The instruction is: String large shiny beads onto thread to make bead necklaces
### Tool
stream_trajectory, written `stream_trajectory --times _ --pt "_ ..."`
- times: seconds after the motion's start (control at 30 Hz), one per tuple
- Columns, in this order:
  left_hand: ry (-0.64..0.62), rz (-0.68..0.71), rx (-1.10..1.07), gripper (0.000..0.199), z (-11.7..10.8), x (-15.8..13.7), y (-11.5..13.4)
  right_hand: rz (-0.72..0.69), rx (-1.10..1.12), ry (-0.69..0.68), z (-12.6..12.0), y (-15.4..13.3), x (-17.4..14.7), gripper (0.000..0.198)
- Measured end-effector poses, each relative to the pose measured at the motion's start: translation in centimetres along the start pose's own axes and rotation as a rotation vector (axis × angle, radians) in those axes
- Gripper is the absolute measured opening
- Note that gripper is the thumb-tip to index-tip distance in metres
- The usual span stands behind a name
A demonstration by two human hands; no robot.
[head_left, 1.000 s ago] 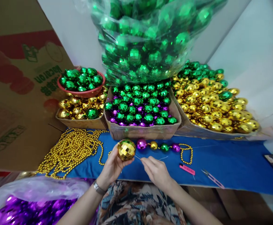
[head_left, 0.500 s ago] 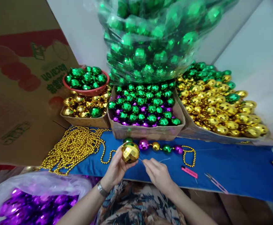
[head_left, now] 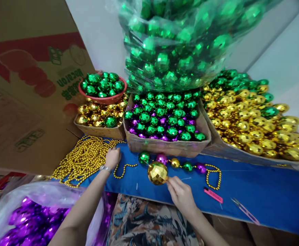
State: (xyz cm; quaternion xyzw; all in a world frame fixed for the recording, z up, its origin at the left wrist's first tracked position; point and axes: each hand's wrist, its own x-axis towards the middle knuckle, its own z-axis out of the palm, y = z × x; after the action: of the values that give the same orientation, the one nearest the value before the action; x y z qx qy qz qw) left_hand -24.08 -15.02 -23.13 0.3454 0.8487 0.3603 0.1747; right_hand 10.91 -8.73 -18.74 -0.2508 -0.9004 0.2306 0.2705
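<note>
My right hand is closed at the right end of a large gold faceted ball, holding it above the blue cloth. A thin thread shows at the ball's upper left. My left hand, with a watch at the wrist, has its fingers curled over the right edge of a pile of gold bead strands; a loose strand runs out below it. Just behind the gold ball lies a row with a green ball, a purple ball and smaller balls, ending in a gold bead loop.
Behind stand a box of green and purple balls, a gold-ball box topped by a red bowl, and a gold heap. A bag of green balls looms above. Right lie a pink cutter and pink-handled tweezers.
My left hand has let go of the gold ball and moved left to the bead strands. My right hand now holds the ball. The whole view has shifted slightly.
</note>
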Motion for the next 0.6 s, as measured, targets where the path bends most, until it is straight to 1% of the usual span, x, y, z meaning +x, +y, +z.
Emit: stream_trajectory --times 0.03,0.13,0.23,0.27,0.37,0.43,0.5,0.6 --pt "-0.017 -0.003 0.025 0.012 -0.1 0.3 -0.6 0.006 0.005 -0.005 0.1 0.0 -0.1 0.024" --pt "-0.044 -0.012 0.046 0.018 -0.1 0.1 -1.6 0.025 0.019 -0.008 0.4 0.1 -0.2 0.024" --pt "-0.037 -0.027 -0.026 0.015 0.3 -0.8 -1.1 0.029 0.031 -0.014 0.8 0.2 -0.1 0.024" --pt "-0.037 -0.036 -0.074 0.017 0.4 -1.1 -0.7 0.026 0.032 -0.020 0.9 0.2 0.0 0.025" --pt "-0.072 -0.063 -0.265 0.039 1.0 -2.9 1.4 0.016 0.022 -0.047 1.2 0.2 0.0 0.026" --pt "-0.122 -0.069 -0.382 0.048 1.5 -4.6 3.2 0.014 0.004 -0.069 1.2 0.1 0.0 0.027" --pt "-0.191 -0.127 -0.598 0.047 1.8 -6.3 5.0 0.018 -0.022 -0.093 1.1 0.0 -0.1 0.028" --pt "-0.282 -0.324 -1.038 0.039 1.9 -8.2 7.6 0.028 -0.066 -0.120 1.0 0.0 -0.3 0.030"
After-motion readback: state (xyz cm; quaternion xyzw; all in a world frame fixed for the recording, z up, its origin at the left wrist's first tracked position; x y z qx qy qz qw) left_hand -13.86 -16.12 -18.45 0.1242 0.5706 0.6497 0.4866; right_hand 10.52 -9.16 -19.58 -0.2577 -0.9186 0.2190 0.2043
